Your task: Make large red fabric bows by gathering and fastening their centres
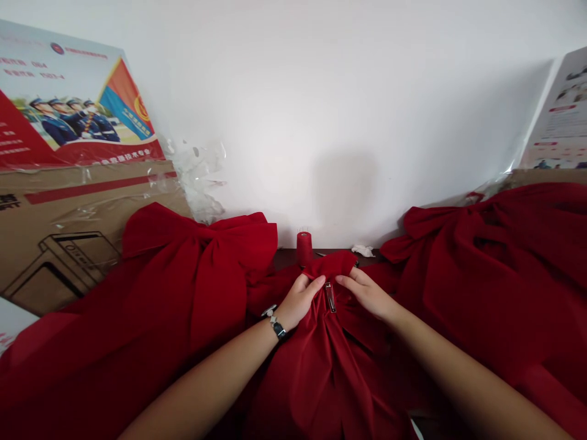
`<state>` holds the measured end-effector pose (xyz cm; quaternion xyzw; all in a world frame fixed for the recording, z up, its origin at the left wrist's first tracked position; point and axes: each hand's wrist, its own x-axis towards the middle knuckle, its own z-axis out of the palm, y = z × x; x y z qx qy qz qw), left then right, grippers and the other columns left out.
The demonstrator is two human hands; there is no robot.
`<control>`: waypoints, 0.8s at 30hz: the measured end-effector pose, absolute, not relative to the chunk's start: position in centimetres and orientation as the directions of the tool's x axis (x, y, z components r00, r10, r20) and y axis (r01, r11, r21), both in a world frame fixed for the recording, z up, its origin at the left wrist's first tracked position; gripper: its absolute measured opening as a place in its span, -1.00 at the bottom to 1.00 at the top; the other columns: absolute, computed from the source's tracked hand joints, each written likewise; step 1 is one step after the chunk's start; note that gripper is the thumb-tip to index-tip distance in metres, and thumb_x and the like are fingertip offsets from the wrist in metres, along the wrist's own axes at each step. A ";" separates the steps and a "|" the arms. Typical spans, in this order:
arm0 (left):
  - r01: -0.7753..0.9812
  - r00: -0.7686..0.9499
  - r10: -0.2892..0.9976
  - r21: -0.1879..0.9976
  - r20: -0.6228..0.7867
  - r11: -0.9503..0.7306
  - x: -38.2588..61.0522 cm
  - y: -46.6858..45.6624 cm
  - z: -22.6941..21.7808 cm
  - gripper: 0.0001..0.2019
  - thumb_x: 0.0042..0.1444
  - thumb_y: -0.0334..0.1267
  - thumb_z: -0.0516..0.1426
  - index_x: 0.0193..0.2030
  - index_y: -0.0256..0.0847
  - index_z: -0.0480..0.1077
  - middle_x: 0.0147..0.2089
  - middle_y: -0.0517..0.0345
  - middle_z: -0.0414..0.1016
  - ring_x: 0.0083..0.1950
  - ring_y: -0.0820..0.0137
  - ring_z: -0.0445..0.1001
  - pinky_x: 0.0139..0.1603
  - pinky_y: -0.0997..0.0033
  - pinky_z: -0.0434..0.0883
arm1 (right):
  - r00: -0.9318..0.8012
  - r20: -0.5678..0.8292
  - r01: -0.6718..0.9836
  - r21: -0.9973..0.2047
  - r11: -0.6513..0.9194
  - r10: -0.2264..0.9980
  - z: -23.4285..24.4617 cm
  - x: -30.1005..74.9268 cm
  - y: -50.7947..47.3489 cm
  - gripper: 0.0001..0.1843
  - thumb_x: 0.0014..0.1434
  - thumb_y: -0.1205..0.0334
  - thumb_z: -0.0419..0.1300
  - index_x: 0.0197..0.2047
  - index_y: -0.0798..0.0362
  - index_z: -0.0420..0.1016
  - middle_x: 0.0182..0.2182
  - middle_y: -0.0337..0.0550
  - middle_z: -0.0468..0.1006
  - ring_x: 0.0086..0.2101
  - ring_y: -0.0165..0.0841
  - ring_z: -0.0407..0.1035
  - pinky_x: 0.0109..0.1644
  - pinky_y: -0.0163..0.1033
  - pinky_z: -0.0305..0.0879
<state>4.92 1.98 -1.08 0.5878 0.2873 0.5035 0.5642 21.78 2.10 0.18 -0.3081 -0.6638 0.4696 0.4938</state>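
A red fabric bow [331, 357] with gathered folds lies in front of me. My left hand [300, 297] pinches its upper edge on the left, thumb in front and fingers behind the cloth. On the other side, my right hand [364, 290] grips the same edge with its thumb on top. Between the two thumbs a metal hair clip [331, 297] rests against the pleats. How the clip is fixed to the cloth cannot be made out. The fingers behind the fabric are hidden.
A spool of red thread [304, 248] with needles in its top stands beyond my hands. Crumpled white tissue [363, 250] lies to its right. Large red bows are heaped at the left [215, 275] and right [495, 275]. A cardboard box [92, 189] stands at the left against the white wall [284, 110].
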 end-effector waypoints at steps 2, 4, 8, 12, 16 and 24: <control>-0.142 0.378 0.856 0.936 0.352 -0.322 4.6 1.9 -0.9 -0.62 0.10 -0.13 0.12 0.03 -0.22 0.30 0.11 0.02 0.39 0.17 0.25 0.30 0.23 0.22 0.17 | -0.310 0.394 -0.096 -0.919 0.383 0.865 0.3 21.8 2.1 -0.69 0.11 0.05 0.17 -0.14 0.04 0.45 -0.16 -0.16 0.51 -0.14 -0.27 0.36 0.05 -0.16 0.22; -0.023 0.446 0.810 0.910 0.380 -0.414 4.4 1.7 -0.8 -0.52 0.03 -0.15 0.19 0.09 -0.19 0.25 0.15 0.02 0.35 0.20 0.25 0.27 0.25 0.22 0.15 | -0.286 0.409 -0.107 -0.912 0.396 0.867 0.4 21.8 2.0 -0.67 0.12 0.02 0.16 -0.11 0.02 0.44 -0.15 -0.15 0.51 -0.14 -0.27 0.37 0.03 -0.16 0.24; 0.134 0.486 0.792 0.864 0.370 -0.486 4.5 1.6 -1.3 -0.48 -0.05 -0.16 0.24 0.06 -0.23 0.28 0.06 -0.01 0.42 0.09 0.20 0.37 0.18 0.18 0.23 | -0.251 0.428 -0.070 -0.903 0.425 0.868 0.5 21.8 2.1 -0.66 0.10 -0.02 0.18 -0.14 0.02 0.45 -0.18 -0.14 0.52 -0.15 -0.27 0.38 0.03 -0.16 0.24; 0.134 0.462 0.805 0.867 0.373 -0.479 4.8 1.7 -1.8 -0.55 0.02 -0.16 0.19 0.05 -0.24 0.29 0.05 -0.01 0.44 0.08 0.22 0.38 0.16 0.18 0.25 | -0.261 0.445 -0.062 -0.893 0.445 0.857 0.6 22.0 2.2 -0.64 0.09 -0.04 0.19 -0.15 0.04 0.45 -0.17 -0.11 0.51 -0.14 -0.25 0.38 0.07 -0.10 0.23; 0.119 0.450 0.807 0.870 0.383 -0.479 4.7 1.7 -1.8 -0.60 0.05 -0.18 0.17 0.03 -0.26 0.30 0.04 -0.02 0.44 0.07 0.23 0.39 0.15 0.20 0.27 | -0.335 0.442 -0.051 -0.890 0.453 0.832 0.6 22.4 2.1 -0.55 -0.04 0.05 0.31 -0.10 0.04 0.37 -0.14 -0.07 0.49 -0.12 -0.21 0.38 0.04 -0.08 0.27; 0.112 0.468 0.803 0.877 0.368 -0.467 4.6 1.9 -1.9 -0.65 0.07 -0.18 0.15 -0.01 -0.26 0.31 0.00 0.00 0.46 0.03 0.25 0.41 0.11 0.24 0.30 | -0.386 0.493 -0.025 -0.850 0.526 0.779 0.2 22.3 2.3 -0.44 -0.11 0.11 0.37 -0.05 0.04 0.30 -0.10 -0.04 0.45 -0.10 -0.19 0.37 0.05 -0.04 0.28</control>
